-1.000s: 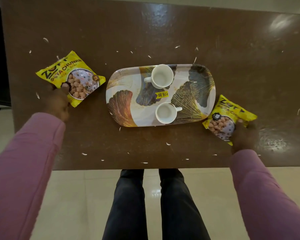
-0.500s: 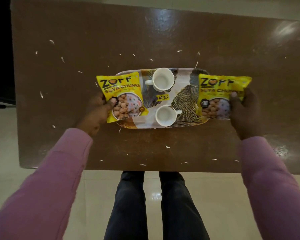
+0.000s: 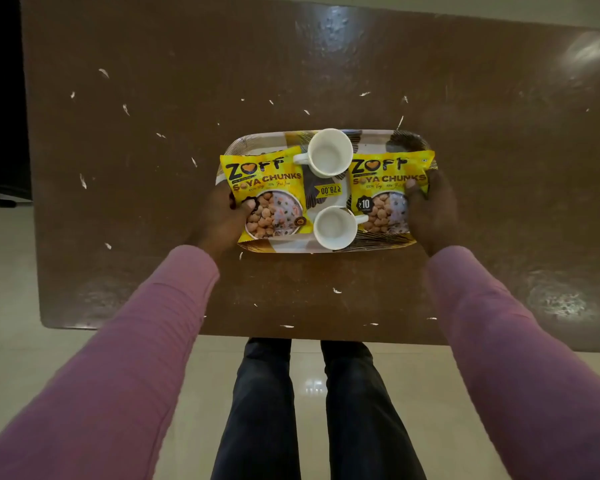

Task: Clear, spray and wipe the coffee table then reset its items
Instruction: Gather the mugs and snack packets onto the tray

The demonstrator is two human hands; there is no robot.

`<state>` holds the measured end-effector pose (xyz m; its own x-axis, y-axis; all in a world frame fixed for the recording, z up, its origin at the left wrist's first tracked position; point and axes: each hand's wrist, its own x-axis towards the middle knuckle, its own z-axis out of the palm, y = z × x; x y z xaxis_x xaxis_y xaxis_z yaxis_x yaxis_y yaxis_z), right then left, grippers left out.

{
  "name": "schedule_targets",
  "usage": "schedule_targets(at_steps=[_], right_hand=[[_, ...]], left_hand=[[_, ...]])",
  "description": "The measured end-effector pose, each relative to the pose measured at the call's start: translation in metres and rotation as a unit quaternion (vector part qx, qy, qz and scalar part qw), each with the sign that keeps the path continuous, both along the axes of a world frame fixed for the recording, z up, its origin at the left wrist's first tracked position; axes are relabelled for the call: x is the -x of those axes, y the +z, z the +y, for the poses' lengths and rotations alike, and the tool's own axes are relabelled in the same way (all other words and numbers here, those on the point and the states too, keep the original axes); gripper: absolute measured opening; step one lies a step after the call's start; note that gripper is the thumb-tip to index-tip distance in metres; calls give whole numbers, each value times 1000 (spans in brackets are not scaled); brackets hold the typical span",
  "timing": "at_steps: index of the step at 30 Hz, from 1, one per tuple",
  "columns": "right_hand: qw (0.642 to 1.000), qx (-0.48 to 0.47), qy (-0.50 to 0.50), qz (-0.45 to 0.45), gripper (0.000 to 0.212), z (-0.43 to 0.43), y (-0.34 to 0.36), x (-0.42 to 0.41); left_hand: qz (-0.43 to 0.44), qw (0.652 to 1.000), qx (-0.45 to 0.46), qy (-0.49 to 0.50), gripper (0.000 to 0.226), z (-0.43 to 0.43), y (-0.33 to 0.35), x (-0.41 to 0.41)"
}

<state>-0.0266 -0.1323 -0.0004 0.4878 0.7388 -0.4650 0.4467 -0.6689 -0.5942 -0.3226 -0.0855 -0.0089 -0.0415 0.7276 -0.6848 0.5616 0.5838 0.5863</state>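
Toward the counter's [image 3: 146,202] front edge, fingers of the left hand [image 3: 219,221] pinch the left soya packet [image 3: 267,183] over the tray's [image 3: 257,139] left end. Fingers of the right hand [image 3: 433,209] pinch the right soya packet [image 3: 385,178] over its right end.

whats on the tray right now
On the tray: a far cup, a near cup, and a left packet and right packet, held by the left hand and right hand. The packets cover the tray's ends, so anything beneath them is hidden.
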Motion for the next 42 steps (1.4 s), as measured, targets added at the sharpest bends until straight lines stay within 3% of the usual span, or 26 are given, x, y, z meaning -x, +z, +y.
schedule_targets(at_steps=[4, 7, 10, 13, 17, 20, 22, 29, 42], right_hand=[[989, 30, 25, -143, 31, 2, -1, 2], [975, 40, 17, -216, 41, 2, -3, 0], [978, 64, -4, -201, 50, 3, -4, -5], [981, 70, -11, -182, 52, 7, -4, -9], [980, 85, -88, -159, 37, 10, -7, -19], [985, 105, -63, -124, 31, 9, -9, -25], [986, 111, -45, -116, 31, 7, -8, -28], [986, 136, -52, -78, 25, -12, 24, -21], [986, 88, -110, -84, 24, -87, 171, 27]], left_hand=[[91, 990, -104, 39, 55, -10, 0, 1], [143, 980, -136, -28, 62, -18, -4, -1], [188, 971, -130, -73, 65, -20, -4, -2], [174, 971, -152, -57, 59, -20, -2, 1], [89, 985, -92, 115, 46, -13, -6, 8], [86, 980, 25, 178, 33, -6, -6, 13], [39, 977, 45, 204, 28, -4, -6, 15], [10, 982, 33, 187, 28, -6, 19, 32], [-18, 987, -4, 157, 29, -24, 171, 64]])
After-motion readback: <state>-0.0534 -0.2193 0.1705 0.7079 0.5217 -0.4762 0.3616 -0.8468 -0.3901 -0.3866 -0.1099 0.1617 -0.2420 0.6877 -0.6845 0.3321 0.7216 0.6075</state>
